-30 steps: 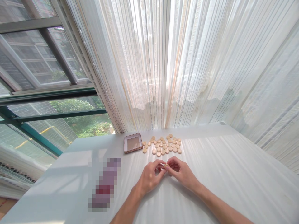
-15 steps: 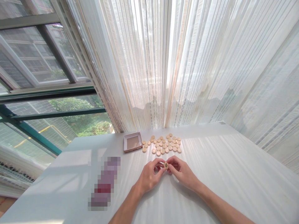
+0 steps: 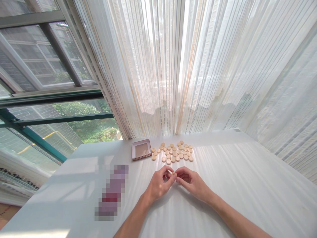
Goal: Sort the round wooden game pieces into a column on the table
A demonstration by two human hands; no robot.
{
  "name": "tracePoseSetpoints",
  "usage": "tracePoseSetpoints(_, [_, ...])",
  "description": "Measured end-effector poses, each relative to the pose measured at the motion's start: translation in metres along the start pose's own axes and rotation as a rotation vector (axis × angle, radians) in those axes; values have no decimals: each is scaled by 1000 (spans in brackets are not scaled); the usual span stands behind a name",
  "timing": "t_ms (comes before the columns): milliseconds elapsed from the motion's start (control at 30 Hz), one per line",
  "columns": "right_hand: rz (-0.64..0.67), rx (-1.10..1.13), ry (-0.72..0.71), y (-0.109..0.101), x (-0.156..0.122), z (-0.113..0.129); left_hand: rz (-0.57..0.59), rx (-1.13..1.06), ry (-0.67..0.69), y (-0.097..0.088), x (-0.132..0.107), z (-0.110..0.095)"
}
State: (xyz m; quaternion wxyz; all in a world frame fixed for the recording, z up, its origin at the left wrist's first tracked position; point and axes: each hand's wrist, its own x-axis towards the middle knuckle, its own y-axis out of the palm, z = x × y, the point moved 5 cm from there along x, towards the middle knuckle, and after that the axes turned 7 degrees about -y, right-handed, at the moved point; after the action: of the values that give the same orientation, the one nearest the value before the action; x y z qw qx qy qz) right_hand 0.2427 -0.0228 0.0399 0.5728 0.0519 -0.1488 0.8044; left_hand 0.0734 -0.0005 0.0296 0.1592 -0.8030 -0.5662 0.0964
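Between my fingertips is a round wooden xiangqi piece, held just above the table in front of the loose pieces. My left hand pinches it from the left, thumb across its front. From the right, my right hand has thumb and fingertips closed at its edge. Only a bit of the piece shows, and its marking is mostly covered. Beyond the hands lie several more xiangqi pieces in a loose cluster, pale and without visible markings.
A shallow open box sits left of the cluster on the white table. Nearer on the left lies a blurred-out purple item. A striped string curtain hangs along the back, with a window at left.
The piece has turned between my fingers; its black character faced me before and is now mostly hidden. My left thumb has shifted across it. The view has moved slightly.
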Motion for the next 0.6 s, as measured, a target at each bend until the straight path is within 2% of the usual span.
tracePoseSetpoints(267, [31, -7, -30, 2, -1, 3, 8, -18, -22, 0, -1, -2])
tracePoseSetpoints(600, [-13, 22, -7, -2, 0, -2, 11, -13, 1, -1, -2, -3])
